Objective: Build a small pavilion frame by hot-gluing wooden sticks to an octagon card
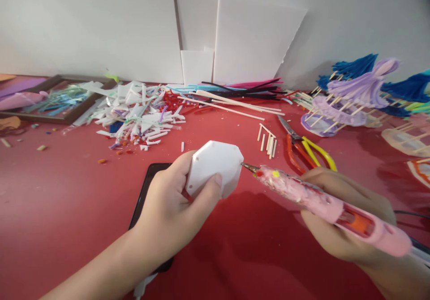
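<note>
While the left hand [174, 197] grips a white polygonal board [213, 163], the right hand [341, 242] clasps a pink pen-shaped tool [320, 203] pointing left at the board's right corner.

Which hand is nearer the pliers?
Right. The right hand, gripping the pink pen-shaped tool, is just in front of the pliers; the left hand, holding the white octagonal piece, is well to their left.

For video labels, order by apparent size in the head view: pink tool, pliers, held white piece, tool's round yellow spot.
Largest: pink tool.
Middle: pliers and held white piece, too alike to rank.
Smallest: yellow spot.
</note>
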